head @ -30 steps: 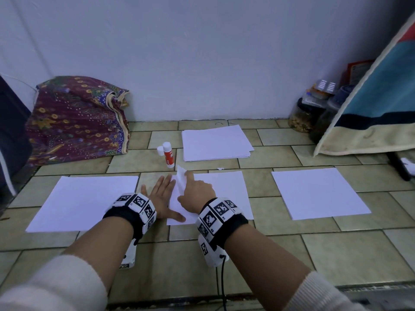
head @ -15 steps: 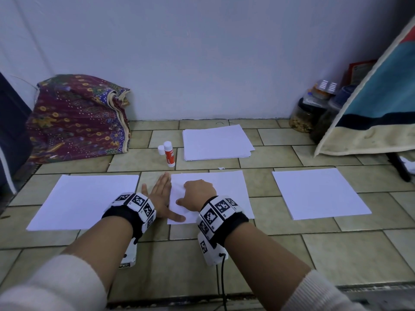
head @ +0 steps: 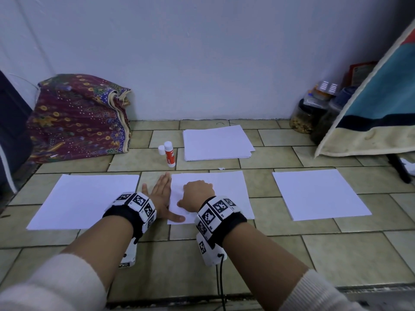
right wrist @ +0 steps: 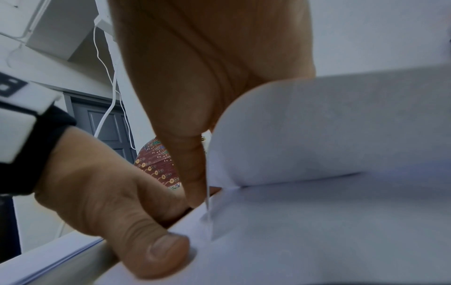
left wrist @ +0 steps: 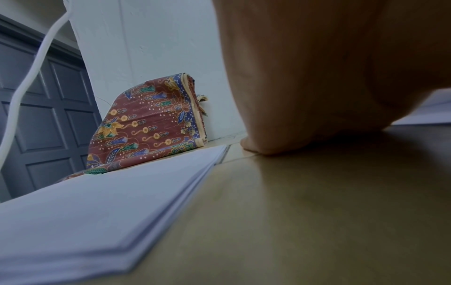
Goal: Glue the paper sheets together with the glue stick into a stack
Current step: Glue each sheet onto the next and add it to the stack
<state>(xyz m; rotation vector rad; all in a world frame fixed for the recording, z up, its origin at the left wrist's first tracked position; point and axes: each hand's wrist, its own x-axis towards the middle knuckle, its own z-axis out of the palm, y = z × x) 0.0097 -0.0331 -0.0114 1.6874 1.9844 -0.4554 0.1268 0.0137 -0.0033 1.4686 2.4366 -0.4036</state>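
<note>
Three white paper lots lie in a row on the tiled floor: a left stack (head: 85, 200) (left wrist: 97, 212), a middle stack (head: 224, 189) and a right sheet (head: 318, 194). My left hand (head: 160, 194) (right wrist: 97, 192) lies flat on the floor along the middle stack's left edge, its thumb pressing the near left corner. My right hand (head: 197, 194) (right wrist: 195, 77) sits curled on that stack and pinches the top sheet (right wrist: 305, 135), which bulges up in a curl under the palm. A red-and-white glue stick (head: 169, 156) stands uncapped behind the hands, with its cap (head: 161, 149) beside it.
A thicker pile of loose paper (head: 216, 142) lies near the wall. A folded patterned cloth (head: 78, 117) leans at the back left. Jars (head: 307, 117) and a hanging blanket (head: 377, 108) crowd the back right. Bare tiles run in front of the sheets.
A second ago my right hand held the top sheet's far left corner raised; it has since lowered it, and the hand now rests knuckles-up on the stack. The left hand has stayed put.
</note>
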